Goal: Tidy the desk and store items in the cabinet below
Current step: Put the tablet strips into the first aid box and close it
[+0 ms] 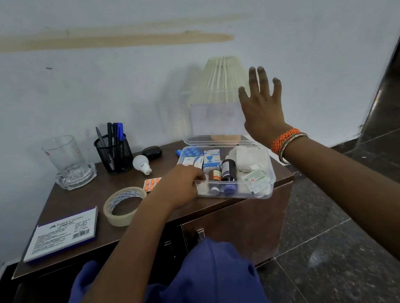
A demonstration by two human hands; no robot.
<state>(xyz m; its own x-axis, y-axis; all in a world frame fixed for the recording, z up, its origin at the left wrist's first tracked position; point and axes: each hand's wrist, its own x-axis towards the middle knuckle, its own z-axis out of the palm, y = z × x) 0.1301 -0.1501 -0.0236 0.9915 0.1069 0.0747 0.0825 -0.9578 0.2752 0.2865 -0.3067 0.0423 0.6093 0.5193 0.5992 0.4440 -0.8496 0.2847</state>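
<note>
Medicine box [266, 181] rim gripped by left hand [182, 185]; right hand [262, 105] raised, fingers spread beside its upright lid [215, 115].

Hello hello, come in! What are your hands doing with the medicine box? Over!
Left hand gripping the medicine box front rim. Right hand open at raised lid. Orange pills and tape roll on desk, unstored.

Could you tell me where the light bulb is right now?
The bulb lies on the desk's back middle, between the pen holder and a black case.
</note>
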